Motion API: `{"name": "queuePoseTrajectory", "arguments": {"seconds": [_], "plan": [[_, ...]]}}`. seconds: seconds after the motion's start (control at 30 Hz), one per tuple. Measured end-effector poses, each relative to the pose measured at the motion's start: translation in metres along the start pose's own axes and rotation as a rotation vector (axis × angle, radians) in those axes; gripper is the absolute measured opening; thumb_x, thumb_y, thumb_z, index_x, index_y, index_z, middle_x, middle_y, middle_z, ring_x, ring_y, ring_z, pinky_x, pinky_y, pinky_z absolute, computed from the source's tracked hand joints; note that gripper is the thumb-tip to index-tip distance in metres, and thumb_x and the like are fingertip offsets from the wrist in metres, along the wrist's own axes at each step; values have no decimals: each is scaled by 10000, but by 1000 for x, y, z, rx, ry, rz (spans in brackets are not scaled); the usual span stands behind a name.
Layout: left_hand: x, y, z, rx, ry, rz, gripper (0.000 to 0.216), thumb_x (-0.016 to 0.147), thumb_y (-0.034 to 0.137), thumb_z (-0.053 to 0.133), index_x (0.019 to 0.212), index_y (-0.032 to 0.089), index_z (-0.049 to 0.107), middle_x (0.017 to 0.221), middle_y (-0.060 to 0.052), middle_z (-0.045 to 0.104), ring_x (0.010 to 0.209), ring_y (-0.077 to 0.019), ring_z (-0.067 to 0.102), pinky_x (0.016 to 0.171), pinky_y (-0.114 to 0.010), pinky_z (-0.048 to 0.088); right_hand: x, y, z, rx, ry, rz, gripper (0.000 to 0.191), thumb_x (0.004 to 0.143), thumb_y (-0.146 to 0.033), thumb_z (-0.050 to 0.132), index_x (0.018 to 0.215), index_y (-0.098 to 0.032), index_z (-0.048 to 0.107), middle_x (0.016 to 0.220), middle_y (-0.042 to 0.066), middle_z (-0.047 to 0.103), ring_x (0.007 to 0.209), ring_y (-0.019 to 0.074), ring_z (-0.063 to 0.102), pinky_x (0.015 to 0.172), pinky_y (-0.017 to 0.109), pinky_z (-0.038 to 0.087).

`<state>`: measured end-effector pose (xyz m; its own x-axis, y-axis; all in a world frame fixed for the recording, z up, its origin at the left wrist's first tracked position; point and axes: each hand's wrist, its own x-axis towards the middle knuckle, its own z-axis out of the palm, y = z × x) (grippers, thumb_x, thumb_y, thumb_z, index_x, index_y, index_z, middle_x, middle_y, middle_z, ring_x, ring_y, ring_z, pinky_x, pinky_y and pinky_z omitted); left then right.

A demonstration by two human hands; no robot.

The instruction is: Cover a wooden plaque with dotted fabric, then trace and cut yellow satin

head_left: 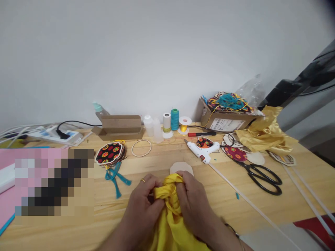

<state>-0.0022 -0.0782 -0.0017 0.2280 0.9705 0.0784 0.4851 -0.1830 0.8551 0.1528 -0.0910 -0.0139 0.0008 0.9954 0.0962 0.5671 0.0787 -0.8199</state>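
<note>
Bright yellow cloth is bunched between my two hands at the front of the table, its lower part hanging down out of view. My left hand grips a folded end, with the fingers curled and the thumb pressed on it. From the other side my right hand pinches the same gathered cloth, which looks twisted or knotted in the middle. Just beyond the hands lies a pale card piece with cut corners, partly covered by the fingers and cloth.
A white glue gun and black scissors lie to the right. Patterned tasselled pieces and a hoop are left. Thread spools, bottles, a filled cardboard box and gold fabric stand behind.
</note>
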Motion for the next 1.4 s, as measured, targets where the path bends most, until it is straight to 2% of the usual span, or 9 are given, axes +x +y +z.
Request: {"name": "queuePoseTrajectory", "arguments": {"seconds": [0.2,0.4,0.5,0.83,0.9,1.0,1.1,1.3,1.4], "plan": [[-4,4,1,-697,-133,-427,123,702,177,541,815,214,511,687,37,544,600,-145,544,591,-269,450,3,1,-7,357,19,143,195,894,-203,394,848,-195,583,746,13,617,700,162,572,620,258,443],[-6,3,-5,163,28,257,350,701,126,580,1038,210,535,1130,-90,540,1042,-253,555,876,-377,471,4,-6,-13,424,22,135,267,851,-140,407,1051,-191,576,867,22,640,739,151,589,629,246,477],[-4,-1,-4,480,172,472,413,737,94,557,1133,188,489,1120,-111,540,1044,-257,538,890,-381,474,0,-11,-15,397,8,76,352,848,-197,497,1200,-186,512,1096,68,631,931,182,609,797,296,500],[-7,3,-1,496,198,698,245,751,7,440,858,193,557,821,-69,633,744,-203,587,666,-295,503,6,2,-4,121,169,-62,332,826,-129,412,1100,-174,593,1061,96,678,974,215,628,874,369,482],[-12,5,-4,320,187,557,197,768,49,468,810,209,575,798,-49,647,721,-193,599,651,-284,498,14,5,-10,162,237,17,302,819,-149,405,1048,-173,599,960,85,686,876,213,634,805,360,495],[-12,9,-9,-170,201,-12,47,819,216,568,828,222,614,785,-24,672,745,-196,632,639,-276,506,22,4,-21,392,275,157,232,798,-214,461,992,-186,585,852,58,656,753,201,610,691,329,497],[1,12,-13,-836,170,-484,182,825,387,598,896,219,607,839,-32,704,852,-244,666,694,-344,544,21,-1,-26,780,139,245,309,730,-234,544,1039,-211,539,849,46,648,702,195,613,636,320,502],[20,13,-19,-1234,123,-623,449,849,526,503,1056,143,613,1081,-131,693,1077,-304,620,906,-469,502,10,-7,-33,1178,-102,98,77,695,-195,619,741,-229,568,739,14,628,812,208,619,809,382,492],[11,12,-11,-1328,86,-530,536,777,589,580,1155,209,590,1229,-110,643,1173,-295,566,939,-455,488,10,-8,-33,1240,-87,24,95,728,-183,627,657,-227,581,709,-1,593,824,187,604,844,366,478]]}}
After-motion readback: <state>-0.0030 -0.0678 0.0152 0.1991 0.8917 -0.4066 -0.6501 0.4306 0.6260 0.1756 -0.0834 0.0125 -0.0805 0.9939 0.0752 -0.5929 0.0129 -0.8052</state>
